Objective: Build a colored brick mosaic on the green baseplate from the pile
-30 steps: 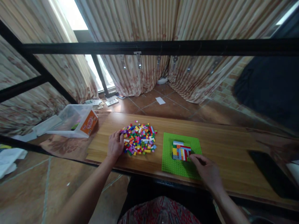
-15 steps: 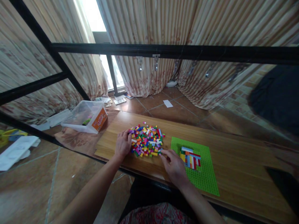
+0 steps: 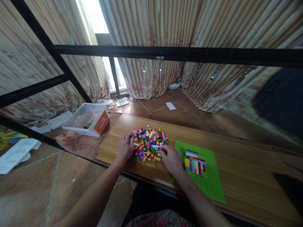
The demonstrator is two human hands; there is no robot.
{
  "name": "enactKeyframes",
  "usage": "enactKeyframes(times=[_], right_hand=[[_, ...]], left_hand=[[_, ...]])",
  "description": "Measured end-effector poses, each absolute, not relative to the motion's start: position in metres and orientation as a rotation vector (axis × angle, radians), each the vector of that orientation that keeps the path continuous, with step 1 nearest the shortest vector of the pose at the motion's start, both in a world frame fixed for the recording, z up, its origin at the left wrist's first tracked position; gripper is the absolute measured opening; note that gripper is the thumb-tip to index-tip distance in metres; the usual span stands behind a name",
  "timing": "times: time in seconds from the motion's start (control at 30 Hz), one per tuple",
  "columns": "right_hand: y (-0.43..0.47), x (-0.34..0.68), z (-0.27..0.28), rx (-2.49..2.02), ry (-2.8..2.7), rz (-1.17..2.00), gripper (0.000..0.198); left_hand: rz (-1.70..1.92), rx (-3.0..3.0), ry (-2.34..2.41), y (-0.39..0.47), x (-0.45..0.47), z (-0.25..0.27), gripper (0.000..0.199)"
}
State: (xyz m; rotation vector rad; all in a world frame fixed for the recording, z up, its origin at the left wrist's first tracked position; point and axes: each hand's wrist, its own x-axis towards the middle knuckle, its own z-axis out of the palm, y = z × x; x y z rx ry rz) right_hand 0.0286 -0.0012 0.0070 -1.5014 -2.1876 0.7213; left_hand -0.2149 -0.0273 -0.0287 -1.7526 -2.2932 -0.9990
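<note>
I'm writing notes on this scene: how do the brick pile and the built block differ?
The brick pile is loose and jumbled; the built block has its bricks packed neatly side by side. The brick pile spreads over more area than the built block. The brick pile lies on the wooden table; the built block sits on the green board. Both are made of bricks in several colours.

1. Right hand (image 3: pixel 172 159): fingertips at the heap of small multicoloured plastic bricks (image 3: pixel 146 142); whether they pinch one is indiscernible.
2. Left hand (image 3: pixel 125 147): covers the heap's left margin; grip unclear.
3. Square green studded baseplate (image 3: pixel 210 183): partly hidden by the right forearm (image 3: pixel 196 190) toward the wooden worktop's (image 3: pixel 241 157) near edge.
4. Flat black object (image 3: pixel 290 189), worktop's right end: cropped, indistinct.
</note>
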Motion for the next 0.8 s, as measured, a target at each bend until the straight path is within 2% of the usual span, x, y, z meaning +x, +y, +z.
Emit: enactKeyframes(times=[0.5, 0.8], right_hand=[[0.006, 0.03, 0.008, -1.438, -2.08, 0.721, 0.021], [0.031, -0.008, 0.027, -1.32, -2.192, 0.648, 0.022]], left_hand=[[-1.032, -1.749, -2.317, -0.029, -0.213, -0.025, 0.029], [-1.085, -1.736, -2.343, -0.03, -0.212, -0.025, 0.028]])
